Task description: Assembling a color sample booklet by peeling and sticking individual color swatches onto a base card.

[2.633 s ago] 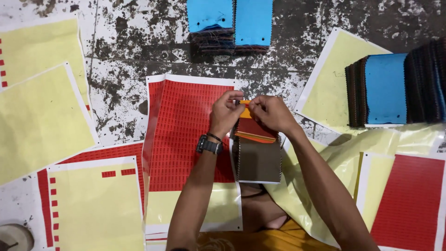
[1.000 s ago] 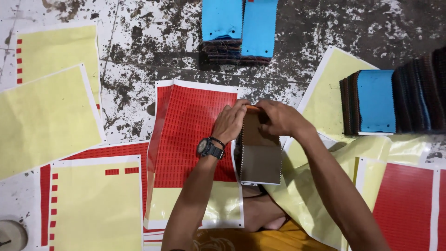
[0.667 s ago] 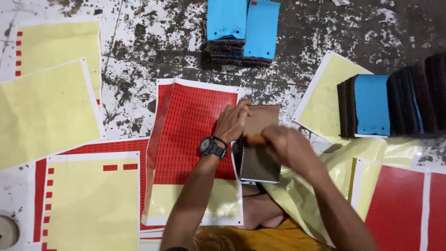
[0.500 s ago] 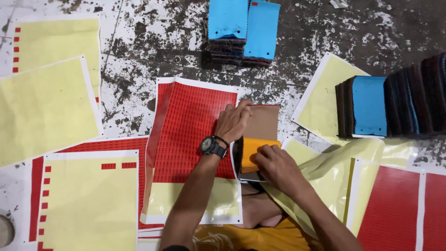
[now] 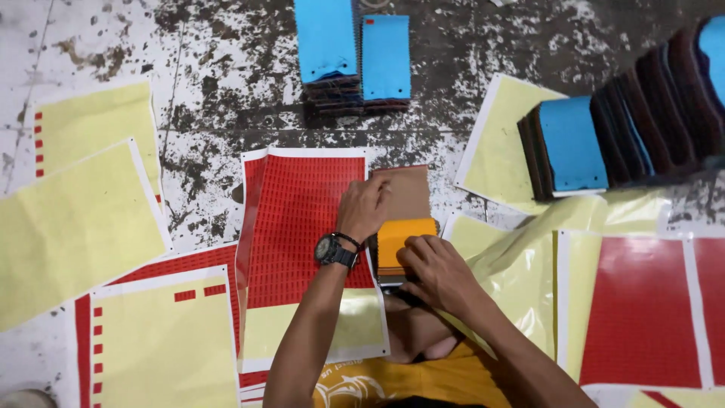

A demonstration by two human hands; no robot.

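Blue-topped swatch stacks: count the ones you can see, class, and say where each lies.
4: two side by side at the top centre, one on the yellow sheet at right, one cut off in the top right corner. Others may lie hidden.

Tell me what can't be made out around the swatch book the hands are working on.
Head view only:
- Swatch book: lower part hidden by the right hand, left edge by the left hand.
- Red sticker sheet: print too small to tell.
- Dark swatch row: cut off by the right edge.
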